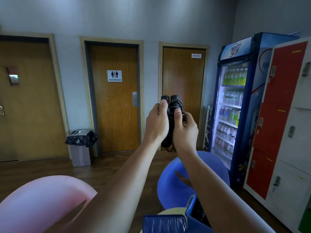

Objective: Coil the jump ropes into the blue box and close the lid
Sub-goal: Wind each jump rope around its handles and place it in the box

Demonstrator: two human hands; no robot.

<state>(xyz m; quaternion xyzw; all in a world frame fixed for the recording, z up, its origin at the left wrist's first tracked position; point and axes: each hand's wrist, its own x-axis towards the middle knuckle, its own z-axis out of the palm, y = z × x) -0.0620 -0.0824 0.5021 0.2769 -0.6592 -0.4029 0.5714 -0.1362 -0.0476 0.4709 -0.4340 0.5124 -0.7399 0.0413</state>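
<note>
Left hand: the left hand (157,121) is raised in front of the person at chest height, its fingers curled round the black jump rope with two thick black handles (173,105), thumb up against the left handle.
Right hand: the right hand (185,128) grips the same bundle from the other side, its thumb pressing on the thin cord wound round the handles.
Jump rope: it is held in the air between both hands, handles side by side and upright, with loops of cord hanging below the palms.
Blue box: the dark blue plastic box (198,214) sits at the bottom edge of the view under the right forearm, open, with dark contents that are hard to make out.
Lid: the ribbed blue lid (164,223) lies flung open to the box's left.
Surroundings: a rounded pink chair (42,204) and a rounded blue chair (171,185) stand on the wooden floor; beyond are a wooden restroom door (116,106), a lined grey bin (80,148), a lit drinks fridge (235,101) and red-and-white lockers (286,115).
</note>
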